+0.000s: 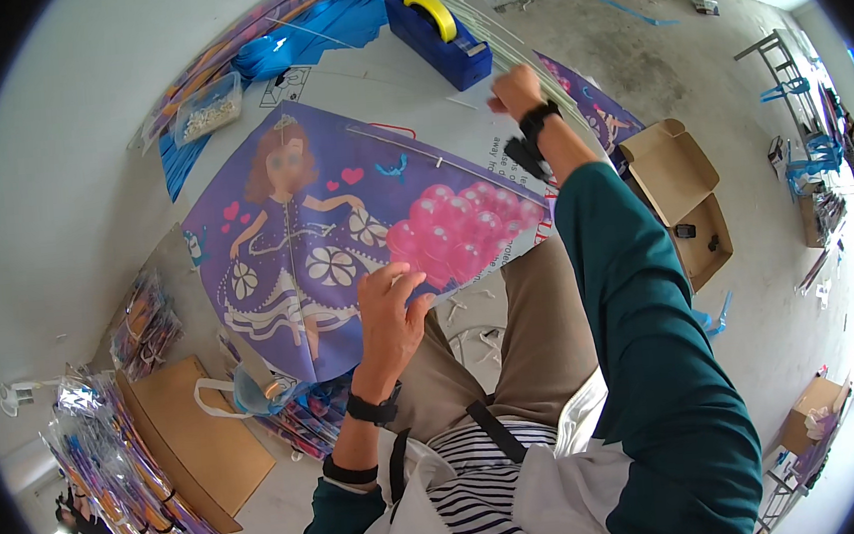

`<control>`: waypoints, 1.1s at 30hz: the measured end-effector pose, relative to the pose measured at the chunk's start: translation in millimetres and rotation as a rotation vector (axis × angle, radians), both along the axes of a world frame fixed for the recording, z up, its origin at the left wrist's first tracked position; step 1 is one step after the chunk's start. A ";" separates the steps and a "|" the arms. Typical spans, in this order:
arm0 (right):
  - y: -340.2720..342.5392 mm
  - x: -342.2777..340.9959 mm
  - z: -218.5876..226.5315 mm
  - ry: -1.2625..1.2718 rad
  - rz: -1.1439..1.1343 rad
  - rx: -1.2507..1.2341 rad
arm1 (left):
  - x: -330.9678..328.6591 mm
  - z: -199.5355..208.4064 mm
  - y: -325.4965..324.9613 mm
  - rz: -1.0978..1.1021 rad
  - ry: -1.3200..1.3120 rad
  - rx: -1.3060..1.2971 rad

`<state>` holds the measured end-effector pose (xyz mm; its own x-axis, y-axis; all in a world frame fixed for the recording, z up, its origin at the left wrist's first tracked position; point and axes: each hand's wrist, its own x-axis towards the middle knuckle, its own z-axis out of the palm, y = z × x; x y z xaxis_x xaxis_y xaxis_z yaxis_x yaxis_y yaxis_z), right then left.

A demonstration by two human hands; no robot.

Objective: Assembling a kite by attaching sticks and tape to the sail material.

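Observation:
A purple kite (342, 208) printed with a gowned figure, hearts and pink balloons lies flat across the table in front of me. My left hand (390, 310) is at its near edge, with fingers loosely bent, thumb apart and nothing seen in it. A thin pale rod (392, 141) runs along the kite's upper right part. Farther off to the right, my right hand (515, 89) is closed beside a bundle of thin pale rods (472, 14); its fingertips are smeared, and what they hold is hidden. A blue tape dispenser (437, 40) with yellow tape stands just left of it.
A clear plastic box (209, 108) of small pale pieces and blue ribbon-like material (314, 40) lie at the table's far left. An open cardboard box (675, 172) is on the right. Bundles of wrapped kites (128, 481) and a cardboard sheet (195, 441) stand at the lower left.

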<state>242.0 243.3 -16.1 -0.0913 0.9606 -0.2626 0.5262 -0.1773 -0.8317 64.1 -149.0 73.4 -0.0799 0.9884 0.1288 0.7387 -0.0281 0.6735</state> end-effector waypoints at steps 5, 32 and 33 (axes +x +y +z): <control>-85.9 -22.3 35.5 0.184 0.199 0.094 | -26.1 12.2 27.8 0.221 -0.303 -0.014; -237.4 -23.8 127.5 0.634 0.252 -0.314 | 1.8 16.0 78.4 0.420 -1.299 0.025; -238.3 -26.6 126.3 0.658 0.257 -0.321 | 3.0 14.1 78.6 0.411 -1.295 0.009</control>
<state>215.4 5.0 110.2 -0.5346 0.7741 -0.3390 -0.0008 -0.4016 -0.9158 67.1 -70.4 87.5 -0.4338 0.8638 -0.2564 -0.4623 0.0308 0.8862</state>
